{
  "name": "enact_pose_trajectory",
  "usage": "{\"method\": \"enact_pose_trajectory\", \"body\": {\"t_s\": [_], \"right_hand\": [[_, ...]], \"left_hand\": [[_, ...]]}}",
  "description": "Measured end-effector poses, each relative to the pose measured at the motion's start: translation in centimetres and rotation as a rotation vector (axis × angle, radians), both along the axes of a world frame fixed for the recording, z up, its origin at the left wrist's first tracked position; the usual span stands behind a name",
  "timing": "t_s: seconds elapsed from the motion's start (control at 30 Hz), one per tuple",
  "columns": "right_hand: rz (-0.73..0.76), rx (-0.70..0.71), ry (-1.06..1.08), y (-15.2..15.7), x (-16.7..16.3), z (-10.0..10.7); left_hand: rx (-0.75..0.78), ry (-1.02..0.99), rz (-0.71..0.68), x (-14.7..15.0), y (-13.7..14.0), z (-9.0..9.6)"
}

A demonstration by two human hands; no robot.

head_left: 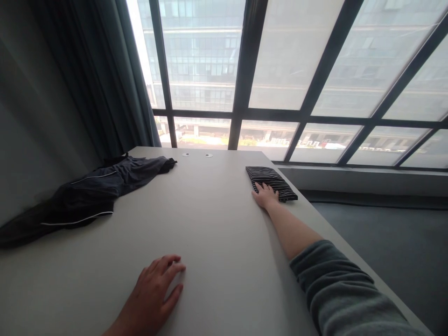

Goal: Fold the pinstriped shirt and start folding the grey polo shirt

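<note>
A folded black garment with thin white stripes [271, 181] lies flat near the right edge of the white table [196, 210]. My right hand [266, 195] reaches out to it, fingers spread over its near left side. Close to me, my left hand [154, 289] rests on or just above the tabletop with its fingers apart and nothing in them. On the left side of the table a dark navy garment with white piping [105, 186] is spread out unfolded, away from both hands.
Two small white round fittings [209, 155] sit at the table's far end. A dark curtain [101, 70] hangs behind on the left. Large framed windows [241, 70] rise beyond the table, and grey floor [385, 242] shows past its right edge.
</note>
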State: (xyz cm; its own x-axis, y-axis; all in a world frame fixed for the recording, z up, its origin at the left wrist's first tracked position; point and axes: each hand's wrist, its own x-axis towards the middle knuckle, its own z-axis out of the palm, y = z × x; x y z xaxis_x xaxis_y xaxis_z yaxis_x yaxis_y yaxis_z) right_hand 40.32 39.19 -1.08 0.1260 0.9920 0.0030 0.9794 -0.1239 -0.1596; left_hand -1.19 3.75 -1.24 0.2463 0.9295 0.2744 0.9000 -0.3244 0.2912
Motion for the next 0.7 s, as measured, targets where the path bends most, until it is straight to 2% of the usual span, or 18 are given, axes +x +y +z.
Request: {"method": "enact_pose_trajectory", "body": {"t_s": [0.27, 0.53, 0.7], "right_hand": [[0.031, -0.02, -0.028, 1.5, 1.5, 0.2], [0.037, 0.017, -0.026, 4.5, 2.0, -0.4], [0.05, 0.103, -0.047, 4.7, 1.9, -0.5]], "left_hand": [[-0.017, -0.015, 0.011, 0.2, 0.0, 0.0], [-0.029, -0.004, 0.024, 0.3, 0.0, 0.4], [-0.032, 0.001, 0.022, 0.2, 0.0, 0.3]]}}
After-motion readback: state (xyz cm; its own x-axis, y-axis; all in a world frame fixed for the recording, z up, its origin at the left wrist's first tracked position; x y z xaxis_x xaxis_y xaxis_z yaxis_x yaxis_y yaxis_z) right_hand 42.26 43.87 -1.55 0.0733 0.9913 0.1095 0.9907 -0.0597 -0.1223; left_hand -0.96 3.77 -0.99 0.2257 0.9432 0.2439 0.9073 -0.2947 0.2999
